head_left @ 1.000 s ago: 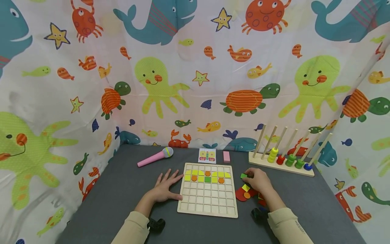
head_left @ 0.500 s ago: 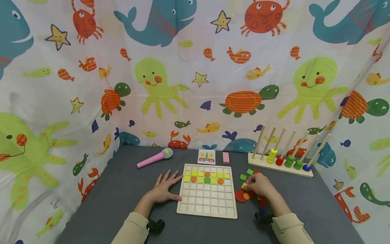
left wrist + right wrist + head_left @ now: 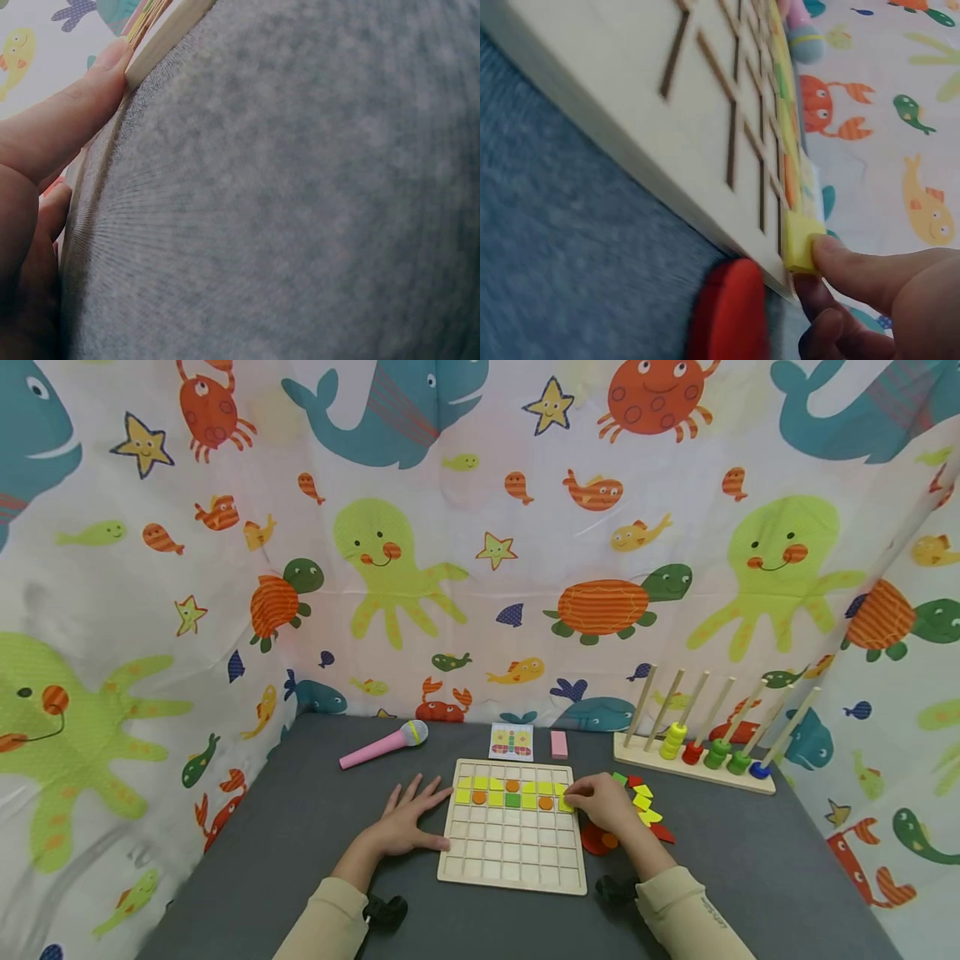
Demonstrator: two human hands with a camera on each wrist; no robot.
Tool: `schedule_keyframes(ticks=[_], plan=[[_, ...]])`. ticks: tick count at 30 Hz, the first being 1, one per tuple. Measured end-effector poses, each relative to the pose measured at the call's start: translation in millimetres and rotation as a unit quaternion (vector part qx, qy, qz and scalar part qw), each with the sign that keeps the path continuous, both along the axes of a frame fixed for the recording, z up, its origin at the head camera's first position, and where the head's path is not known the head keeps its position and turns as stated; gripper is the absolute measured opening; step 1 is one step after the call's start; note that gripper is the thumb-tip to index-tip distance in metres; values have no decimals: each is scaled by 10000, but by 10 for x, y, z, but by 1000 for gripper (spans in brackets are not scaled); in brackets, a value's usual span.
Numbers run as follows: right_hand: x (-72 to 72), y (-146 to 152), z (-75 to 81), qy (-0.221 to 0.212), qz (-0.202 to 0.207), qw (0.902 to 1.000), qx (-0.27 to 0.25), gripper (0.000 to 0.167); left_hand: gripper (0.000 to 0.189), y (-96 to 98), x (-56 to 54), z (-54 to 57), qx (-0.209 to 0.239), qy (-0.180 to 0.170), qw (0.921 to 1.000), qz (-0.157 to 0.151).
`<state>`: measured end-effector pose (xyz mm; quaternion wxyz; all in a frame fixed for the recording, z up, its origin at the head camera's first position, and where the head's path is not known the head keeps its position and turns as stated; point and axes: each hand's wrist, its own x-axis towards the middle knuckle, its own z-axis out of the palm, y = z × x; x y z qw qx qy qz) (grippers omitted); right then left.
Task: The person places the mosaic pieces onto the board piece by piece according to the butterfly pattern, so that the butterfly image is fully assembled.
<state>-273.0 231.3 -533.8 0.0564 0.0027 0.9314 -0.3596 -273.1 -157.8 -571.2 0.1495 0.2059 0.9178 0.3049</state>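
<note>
A wooden grid board [image 3: 510,852] lies on the table, its second and first rows from the far side filled with yellow, orange and green pieces. My right hand [image 3: 611,803] pinches a yellow square tile [image 3: 802,238] between thumb and fingers, right at the board's right-hand end of the second row. My left hand [image 3: 401,822] lies with fingers spread on the board's left side, thumb and fingertips at its edge. In the left wrist view the thumb [image 3: 82,112] touches the board's rim.
Loose yellow tiles [image 3: 647,806] and red pieces [image 3: 595,839] lie around the right forearm. Farther back are a pink toy microphone [image 3: 375,750], a butterfly pattern card [image 3: 512,742], a pink block [image 3: 558,744] and a peg stand [image 3: 693,766] with coloured rings.
My right hand has left the green tile beside the board, picked up a yellow tile from the pile and carried it left to the board's edge. My left hand has stayed still.
</note>
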Motion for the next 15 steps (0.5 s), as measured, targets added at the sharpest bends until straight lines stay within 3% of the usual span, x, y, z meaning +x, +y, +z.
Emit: schedule_keyframes(ticks=[15], plan=[[-14,-94,-37,45,-356,9994,-33,11,100,6,-4,-11,13,-26,10000,24]])
